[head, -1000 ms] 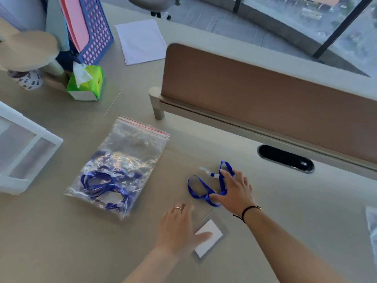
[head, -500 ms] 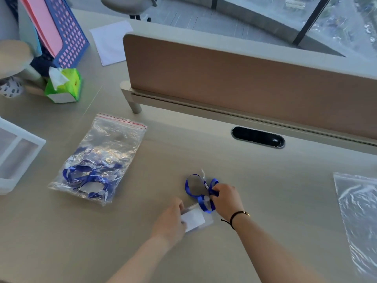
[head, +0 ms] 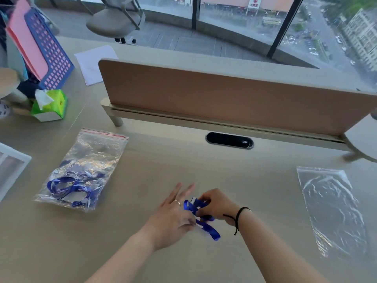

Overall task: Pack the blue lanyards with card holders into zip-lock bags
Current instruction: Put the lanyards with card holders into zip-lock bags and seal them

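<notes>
A blue lanyard (head: 212,231) is bunched between my two hands near the front middle of the desk. My right hand (head: 219,205) has its fingers curled round the bundle from the right. My left hand (head: 173,217) pinches the lanyard with thumb and a finger while its other fingers stick out straight. The card holder is mostly hidden under the hands. A zip-lock bag (head: 85,168) with several blue lanyards inside lies flat to the left. An empty zip-lock bag (head: 332,209) lies flat to the right.
A brown divider panel (head: 224,99) runs across the back of the desk, with a black cable slot (head: 229,140) in front of it. A green tissue box (head: 50,105), a blue file rack (head: 51,54) and a white tray (head: 12,166) stand at the left.
Both hands have closed in together and gathered the lanyard into a tighter bundle, covering the card holder. The view has swung right and up, showing the whole empty bag.
</notes>
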